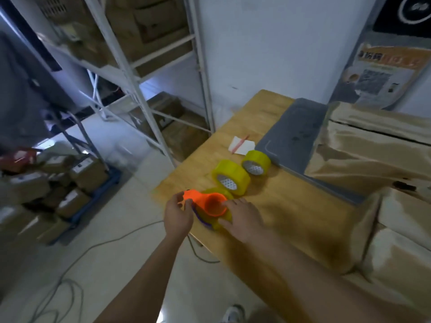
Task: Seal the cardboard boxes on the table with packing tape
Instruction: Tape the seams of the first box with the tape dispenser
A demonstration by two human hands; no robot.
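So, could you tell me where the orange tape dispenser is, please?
At the wooden table's near-left corner, between the left hand and right hand, beside two loose tape rolls.

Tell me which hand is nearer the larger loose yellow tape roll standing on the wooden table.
Right. The right hand rests on the orange tape dispenser, just below the larger yellow tape roll. The left hand grips the dispenser's handle, farther left.
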